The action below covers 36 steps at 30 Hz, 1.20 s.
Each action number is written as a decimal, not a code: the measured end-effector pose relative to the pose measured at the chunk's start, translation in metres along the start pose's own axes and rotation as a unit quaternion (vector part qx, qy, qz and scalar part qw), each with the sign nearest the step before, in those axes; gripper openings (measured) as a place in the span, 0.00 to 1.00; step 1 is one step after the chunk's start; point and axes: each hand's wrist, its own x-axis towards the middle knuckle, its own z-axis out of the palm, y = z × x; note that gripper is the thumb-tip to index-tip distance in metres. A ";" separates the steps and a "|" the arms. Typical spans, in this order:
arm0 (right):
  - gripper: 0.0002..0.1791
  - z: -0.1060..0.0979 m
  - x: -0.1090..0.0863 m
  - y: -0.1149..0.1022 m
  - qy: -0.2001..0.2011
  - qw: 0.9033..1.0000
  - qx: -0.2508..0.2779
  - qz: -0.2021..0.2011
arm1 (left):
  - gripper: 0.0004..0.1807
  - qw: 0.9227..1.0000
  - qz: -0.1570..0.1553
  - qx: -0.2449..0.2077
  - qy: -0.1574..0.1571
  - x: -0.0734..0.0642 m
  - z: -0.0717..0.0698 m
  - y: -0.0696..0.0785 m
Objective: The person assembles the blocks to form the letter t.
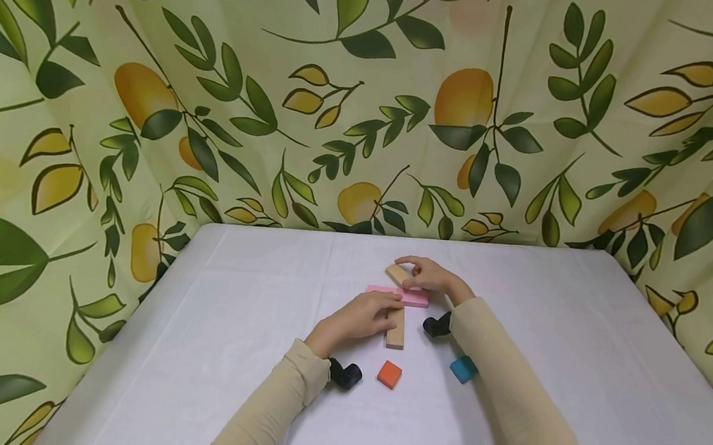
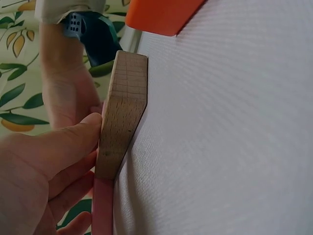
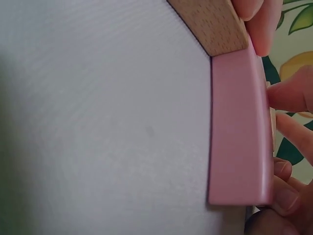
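Observation:
My left hand (image 1: 357, 314) rests over the inner end of a wooden block (image 1: 395, 335), its thumb at the block's upper edge in the left wrist view. Its other fingertips reach onto a pink piece (image 1: 415, 299), which lies crosswise against that end. Beyond the pink piece, my right hand (image 1: 431, 276) pinches a second wooden block (image 1: 397, 275) between thumb and index finger; this block lies at a slant. The left hand covers part of the pink piece in the head view. In the right wrist view, the pink face (image 3: 237, 132) meets the wooden block's end (image 3: 215, 24).
An orange block (image 1: 390, 374) lies on the white-covered table (image 1: 224, 352) in front of the wooden block. A teal block (image 1: 463, 369) sits beside my right forearm. Black wrist cameras (image 1: 346, 375) hang under both wrists. A leaf-patterned curtain (image 1: 366, 110) surrounds the table's back and sides.

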 end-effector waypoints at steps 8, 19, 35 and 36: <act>0.35 0.002 0.002 0.003 0.027 0.999 0.039 0.021 | 0.23 1.000 -0.008 0.015 -0.004 0.000 0.001 0.000; 0.36 0.001 -0.001 0.006 0.014 0.999 0.038 0.021 | 0.23 1.000 -0.008 0.011 -0.006 0.000 0.000 0.000; 0.32 0.005 0.001 0.010 0.061 0.996 0.057 0.015 | 0.22 1.000 -0.009 -0.001 -0.004 0.000 0.000 0.002; 0.32 0.006 0.001 0.010 0.064 0.996 0.061 0.015 | 0.22 1.000 -0.008 -0.004 -0.004 0.001 0.000 0.002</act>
